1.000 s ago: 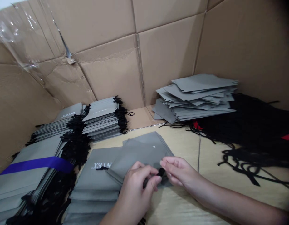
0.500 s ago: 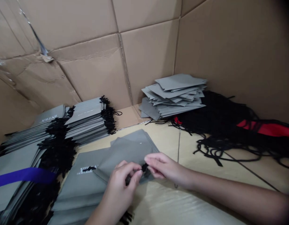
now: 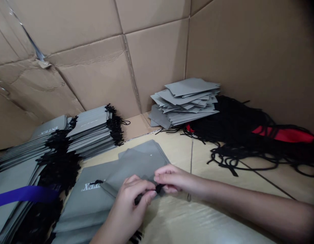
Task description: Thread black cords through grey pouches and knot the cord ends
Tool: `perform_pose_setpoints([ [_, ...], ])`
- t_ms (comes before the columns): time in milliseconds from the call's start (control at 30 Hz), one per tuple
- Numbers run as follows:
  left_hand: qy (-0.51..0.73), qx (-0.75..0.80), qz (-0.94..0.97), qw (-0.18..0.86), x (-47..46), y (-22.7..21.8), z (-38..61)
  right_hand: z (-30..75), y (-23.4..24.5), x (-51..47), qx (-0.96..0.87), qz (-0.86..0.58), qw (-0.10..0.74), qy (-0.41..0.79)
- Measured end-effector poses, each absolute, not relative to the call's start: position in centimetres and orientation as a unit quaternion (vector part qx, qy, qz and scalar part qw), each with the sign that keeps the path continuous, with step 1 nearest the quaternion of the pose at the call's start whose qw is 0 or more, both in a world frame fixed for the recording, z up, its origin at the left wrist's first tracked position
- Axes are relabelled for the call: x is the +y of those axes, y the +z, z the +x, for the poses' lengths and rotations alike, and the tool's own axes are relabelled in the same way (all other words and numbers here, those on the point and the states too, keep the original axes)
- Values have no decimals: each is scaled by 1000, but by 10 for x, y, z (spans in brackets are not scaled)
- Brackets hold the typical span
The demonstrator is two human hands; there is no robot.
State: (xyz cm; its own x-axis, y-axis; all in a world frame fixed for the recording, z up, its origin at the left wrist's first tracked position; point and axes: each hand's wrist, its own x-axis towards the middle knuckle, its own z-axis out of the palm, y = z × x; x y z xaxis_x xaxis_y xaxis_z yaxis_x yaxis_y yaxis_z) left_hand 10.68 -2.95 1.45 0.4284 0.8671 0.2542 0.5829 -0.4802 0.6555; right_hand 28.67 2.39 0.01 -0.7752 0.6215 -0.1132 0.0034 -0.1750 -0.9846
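Note:
Black cord is pinched between my two hands near the middle of the view. My left hand is closed on it with thumb and forefinger, and part of the cord shows under the fingers. Close on its right, my right hand is closed on the cord too, its fingertips curled in. Grey flat pouches with a white printed word lie beneath and behind my hands. A short black cord piece rests across the print of a pouch. The exact shape of the cord inside my fingers is hidden.
Stacks of grey pouches with black cord ends stand at the left, one under a purple band. Loose grey pouches are piled at the back. Beside them lies a heap of black cords with red strips. Cardboard walls rise behind.
Both hands stay together on the cord, with slight shifts of the fingers. The whole scene has moved a little left in the view.

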Motion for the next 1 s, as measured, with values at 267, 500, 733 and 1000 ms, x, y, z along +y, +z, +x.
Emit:
perform_pose_setpoints([
  [267,285,418,826,251,-29,15,105,297,6,30,-628,-237,120,731],
  [500,276,404,837,243,-29,18,105,300,-2,35,-584,-141,85,795],
  [733,264,410,843,229,-32,18,104,302,-3,37,-624,-132,112,762],
  [1000,268,448,832,190,-30,16,102,303,6,37,-693,-171,148,684],
])
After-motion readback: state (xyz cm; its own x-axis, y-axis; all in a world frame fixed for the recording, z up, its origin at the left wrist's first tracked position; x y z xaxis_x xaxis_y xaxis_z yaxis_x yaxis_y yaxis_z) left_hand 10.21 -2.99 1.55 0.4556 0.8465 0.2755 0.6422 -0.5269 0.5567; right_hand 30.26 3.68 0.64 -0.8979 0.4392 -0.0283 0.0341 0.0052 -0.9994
